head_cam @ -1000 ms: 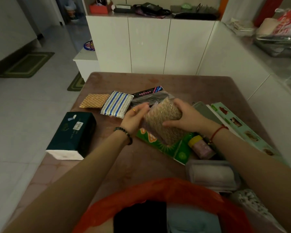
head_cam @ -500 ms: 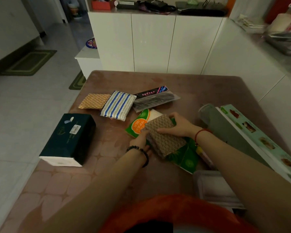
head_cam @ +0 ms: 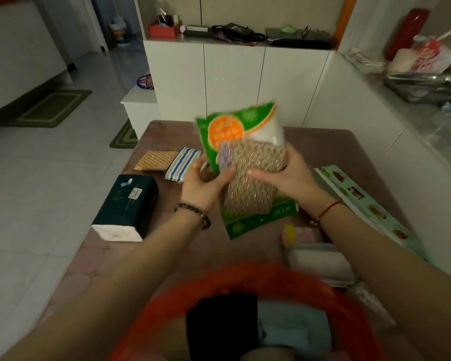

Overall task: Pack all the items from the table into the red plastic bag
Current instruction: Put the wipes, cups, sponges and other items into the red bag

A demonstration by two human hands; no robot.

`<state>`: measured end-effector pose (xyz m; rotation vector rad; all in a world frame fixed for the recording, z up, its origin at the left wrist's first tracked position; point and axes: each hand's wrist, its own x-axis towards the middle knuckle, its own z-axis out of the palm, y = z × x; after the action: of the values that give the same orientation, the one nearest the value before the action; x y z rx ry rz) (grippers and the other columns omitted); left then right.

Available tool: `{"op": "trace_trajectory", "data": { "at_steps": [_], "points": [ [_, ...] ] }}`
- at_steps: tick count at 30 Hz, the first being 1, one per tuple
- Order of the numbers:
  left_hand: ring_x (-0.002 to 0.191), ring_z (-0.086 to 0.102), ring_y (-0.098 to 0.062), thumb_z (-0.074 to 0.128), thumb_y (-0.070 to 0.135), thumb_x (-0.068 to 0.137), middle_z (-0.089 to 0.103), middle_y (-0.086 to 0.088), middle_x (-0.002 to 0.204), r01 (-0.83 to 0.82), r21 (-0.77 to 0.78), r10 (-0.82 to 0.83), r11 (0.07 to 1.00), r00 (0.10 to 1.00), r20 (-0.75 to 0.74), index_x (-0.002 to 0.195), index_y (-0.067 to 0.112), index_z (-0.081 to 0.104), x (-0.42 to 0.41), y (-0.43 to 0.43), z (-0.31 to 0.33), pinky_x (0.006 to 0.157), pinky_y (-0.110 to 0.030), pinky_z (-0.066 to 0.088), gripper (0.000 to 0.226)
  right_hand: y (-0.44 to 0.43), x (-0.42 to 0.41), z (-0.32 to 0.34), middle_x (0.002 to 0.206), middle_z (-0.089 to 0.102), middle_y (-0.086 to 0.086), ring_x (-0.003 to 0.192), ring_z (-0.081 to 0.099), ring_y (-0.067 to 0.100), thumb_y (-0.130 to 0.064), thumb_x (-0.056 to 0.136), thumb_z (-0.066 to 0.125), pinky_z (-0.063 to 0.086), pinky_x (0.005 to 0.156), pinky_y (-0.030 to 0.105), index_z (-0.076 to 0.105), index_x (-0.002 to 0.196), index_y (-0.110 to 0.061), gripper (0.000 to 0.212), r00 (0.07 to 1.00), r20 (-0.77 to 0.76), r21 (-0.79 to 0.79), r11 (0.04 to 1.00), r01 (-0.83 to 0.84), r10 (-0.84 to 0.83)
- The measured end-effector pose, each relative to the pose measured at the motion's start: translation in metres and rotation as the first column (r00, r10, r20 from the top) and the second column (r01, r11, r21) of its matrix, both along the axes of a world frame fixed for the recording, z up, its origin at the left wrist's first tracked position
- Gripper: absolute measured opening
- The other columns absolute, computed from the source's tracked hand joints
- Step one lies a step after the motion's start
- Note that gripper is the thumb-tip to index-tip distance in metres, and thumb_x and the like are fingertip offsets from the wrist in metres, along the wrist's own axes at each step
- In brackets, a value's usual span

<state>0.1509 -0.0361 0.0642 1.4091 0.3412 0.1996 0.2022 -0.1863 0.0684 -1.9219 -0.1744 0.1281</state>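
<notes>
Currently both hands are clamping one stack above the worktop [head_cam: 323,142]: the left hand [head_cam: 206,183] and right hand [head_cam: 284,178] are pinching the woven scrub pad [head_cam: 250,183] against the green packet [head_cam: 235,131]. The stack's long axis is standing near upright. The red plastic bag [head_cam: 245,280] is gaping directly below and nearer the body, already holding dark and pale items; judged, the coming move is a lowering toward it.
</notes>
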Motion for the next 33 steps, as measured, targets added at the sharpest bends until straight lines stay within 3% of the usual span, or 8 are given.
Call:
{"op": "trace_trajectory", "data": {
  "at_steps": [4,8,11,14,16,24,29,33],
  "points": [
    [0.091,0.057,0.002,0.064,0.022,0.083,0.052,-0.002,0.120,0.042,0.201,-0.069,0.979,0.989,0.128,0.136,0.018,0.032,-0.052,0.016,0.037,0.078,-0.013,0.051,0.063,-0.016,-0.060,0.065,0.106,0.058,-0.014,0.102,0.056,0.007,-0.041,0.049,0.086,0.051,0.074,0.013,0.047,0.123,-0.017,0.087,0.954,0.154,0.310,0.929,0.202,-0.259],
    [0.117,0.052,-0.019,0.060,0.061,0.058,0.052,-0.006,0.127,0.296,0.605,-0.238,0.739,0.955,-0.177,0.138,0.020,0.030,-0.131,0.031,0.013,0.103,-0.032,0.039,0.094,-0.047,-0.137,0.081,0.108,0.070,0.000,0.099,0.068,0.015,-0.046,0.032,0.086,0.057,0.078,0.028,0.058,0.113,-0.016,0.090,0.982,0.012,0.613,0.778,0.142,-0.189],
    [0.123,0.048,-0.021,0.060,0.055,0.075,0.049,-0.003,0.138,0.462,0.782,-0.154,0.419,0.885,-0.440,0.143,0.026,0.019,-0.180,0.041,-0.008,0.101,-0.029,0.036,0.085,-0.058,-0.197,0.058,0.110,0.069,-0.003,0.095,0.068,0.012,-0.037,0.050,0.076,0.058,0.068,0.025,0.058,0.114,-0.024,0.068,0.990,-0.144,0.481,0.875,0.058,0.014],
    [0.111,0.057,-0.025,0.061,0.047,0.079,0.058,-0.006,0.127,0.522,0.781,-0.111,0.344,0.848,-0.518,0.138,0.025,0.031,-0.202,0.046,-0.021,0.093,-0.033,0.046,0.069,-0.044,-0.245,0.015,0.109,0.068,0.001,0.096,0.066,0.016,-0.031,0.058,0.080,0.055,0.076,0.032,0.061,0.112,-0.020,0.059,0.943,-0.331,0.348,0.932,0.099,0.023],
    [0.110,0.057,-0.025,0.057,0.039,0.085,0.059,-0.008,0.124,0.522,0.797,-0.067,0.303,0.846,-0.529,0.128,0.018,0.046,-0.204,0.048,-0.025,0.091,-0.033,0.045,0.049,-0.030,-0.266,-0.016,0.112,0.066,0.004,0.101,0.064,0.020,-0.042,0.047,0.087,0.054,0.085,0.039,0.056,0.116,-0.015,0.081,0.932,-0.361,0.194,0.976,0.098,-0.022],
    [0.087,0.049,-0.019,0.055,0.020,0.089,0.057,-0.010,0.093,0.197,0.738,0.002,0.645,0.966,-0.259,0.097,0.007,0.059,-0.203,0.045,-0.011,0.077,-0.028,0.039,0.016,0.009,-0.294,-0.038,0.143,0.036,0.006,0.128,0.041,0.026,-0.048,0.071,0.071,0.041,0.096,0.039,-0.004,0.148,-0.023,0.111,0.996,0.036,-0.372,0.924,0.086,-0.078],
    [0.094,0.060,-0.035,0.059,0.023,0.086,0.065,-0.023,0.098,0.190,0.671,-0.062,0.717,0.976,-0.211,0.091,-0.001,0.061,-0.203,0.044,-0.006,0.086,-0.042,0.050,0.024,0.025,-0.294,-0.050,0.143,0.032,0.010,0.129,0.035,0.030,-0.073,0.072,0.048,0.029,0.106,0.046,0.002,0.148,-0.011,0.108,0.993,0.106,-0.696,0.710,0.108,-0.048],
    [0.090,0.059,-0.026,0.058,0.029,0.086,0.066,-0.015,0.094,0.268,0.680,-0.148,0.682,0.962,-0.230,0.089,0.005,0.062,-0.201,0.043,-0.001,0.077,-0.030,0.048,0.025,0.023,-0.282,-0.050,0.151,0.021,0.010,0.137,0.023,0.031,-0.074,0.078,0.034,0.021,0.112,0.050,0.009,0.147,-0.011,0.097,1.000,0.007,-0.687,0.726,0.013,-0.011]
  ]
}}
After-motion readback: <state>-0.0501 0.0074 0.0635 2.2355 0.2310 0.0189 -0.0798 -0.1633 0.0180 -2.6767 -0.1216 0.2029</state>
